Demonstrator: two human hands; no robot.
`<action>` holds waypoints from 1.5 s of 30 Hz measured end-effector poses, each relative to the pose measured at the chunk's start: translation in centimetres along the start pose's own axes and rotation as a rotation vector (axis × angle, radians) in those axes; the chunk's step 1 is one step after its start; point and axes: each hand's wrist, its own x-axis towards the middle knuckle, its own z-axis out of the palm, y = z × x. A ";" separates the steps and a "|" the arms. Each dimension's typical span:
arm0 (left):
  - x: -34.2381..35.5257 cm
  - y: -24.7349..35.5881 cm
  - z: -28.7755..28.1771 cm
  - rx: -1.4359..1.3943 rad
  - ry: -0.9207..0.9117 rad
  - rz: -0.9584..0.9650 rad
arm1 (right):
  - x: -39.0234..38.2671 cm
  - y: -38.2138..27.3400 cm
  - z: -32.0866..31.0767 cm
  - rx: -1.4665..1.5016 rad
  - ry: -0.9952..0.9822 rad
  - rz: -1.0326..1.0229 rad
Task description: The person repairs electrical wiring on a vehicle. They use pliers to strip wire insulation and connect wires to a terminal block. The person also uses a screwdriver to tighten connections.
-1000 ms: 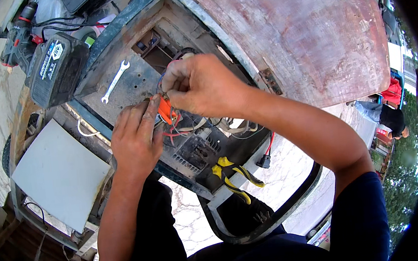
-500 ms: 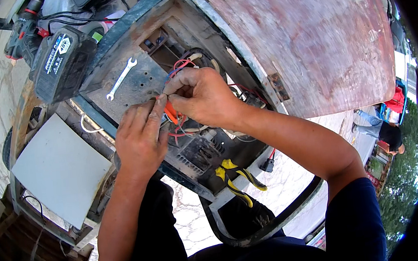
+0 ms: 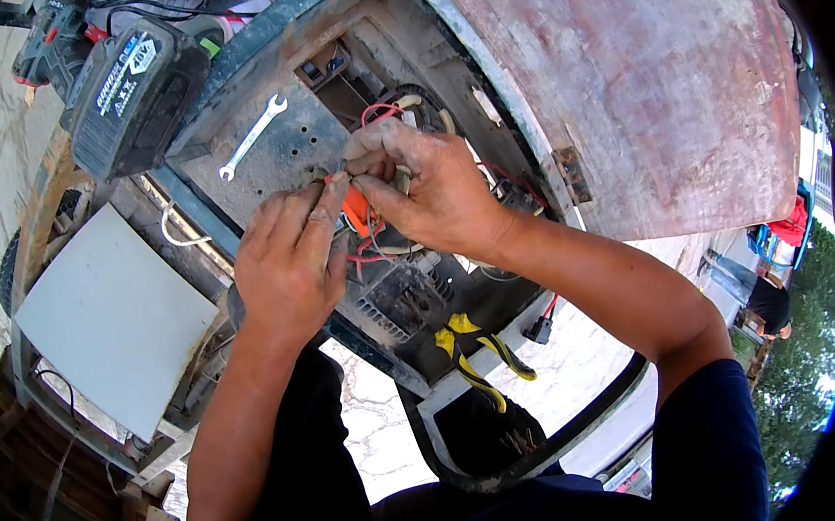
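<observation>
My left hand (image 3: 286,255) is closed, its thumb and forefinger pinching a thin wire with a bit of red showing at the fingertips. Facing it, my right hand (image 3: 436,190) pinches the wire beside those fingertips; the join is mostly hidden. A bright orange piece (image 3: 357,212), its kind unclear, shows below the fingertips, next to the left hand. Loose red wires (image 3: 381,111) run around both hands inside an open metal compartment. On its dusty plate (image 3: 291,152), left of the hands, lies a double open-ended wrench (image 3: 253,138). Yellow-and-black pliers (image 3: 482,355) rest on the near edge.
A black battery pack (image 3: 136,102) and a power drill (image 3: 50,45) sit at the upper left. A worn wooden lid (image 3: 620,70) stands open on the right. Below the hands is a finned metal part (image 3: 397,308). A white panel (image 3: 114,325) lies at left; another person (image 3: 768,302) is far right.
The view has shifted slightly, so the compartment and hands sit a little further right. Both hands stay pinched together, and the orange piece remains below the fingertips.
</observation>
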 end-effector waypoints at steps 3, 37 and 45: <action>-0.1 -0.1 0.2 -0.010 0.007 0.004 | 0.3 0.7 -0.2 -0.127 0.025 -0.273; -0.4 -0.4 0.5 0.048 0.015 0.015 | 1.7 1.7 -2.0 -0.294 -0.146 -0.401; -0.5 -0.4 0.5 0.034 0.017 0.024 | 1.4 1.2 -2.7 -0.597 -0.181 -0.561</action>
